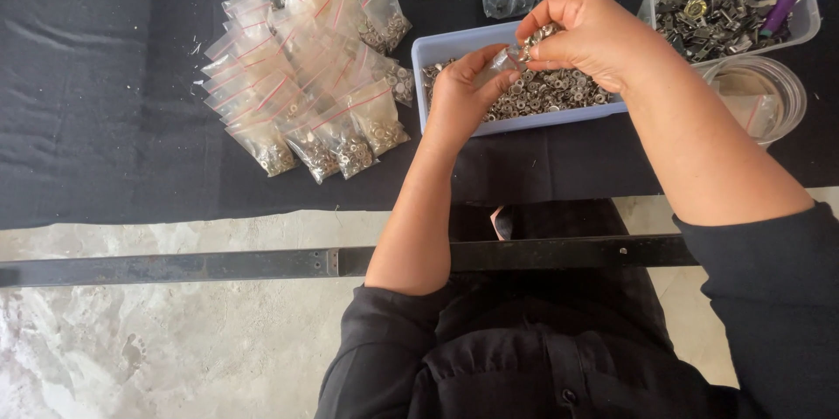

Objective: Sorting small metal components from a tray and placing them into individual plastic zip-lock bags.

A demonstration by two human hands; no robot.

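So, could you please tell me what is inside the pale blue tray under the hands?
The tray holds small silver metal rings; the left hand and right hand cover part.

A matt black cloth [105,78] covers the table. At its 12 o'clock edge, a smooth, pale blue plastic tray [430,50] holds shiny silver metal rings [551,91]. At 10 o'clock from the tray lie glossy clear plastic bags [297,78] holding more bright metal pieces. At 2 o'clock, a clear, slightly frosted plastic tub [808,0] holds dull grey metal clips [712,13]. Below the tub sits a clear glossy round container [791,91]. At 6 o'clock a matt dark metal bar [218,263] crosses a rough, mottled grey stone floor [157,340].
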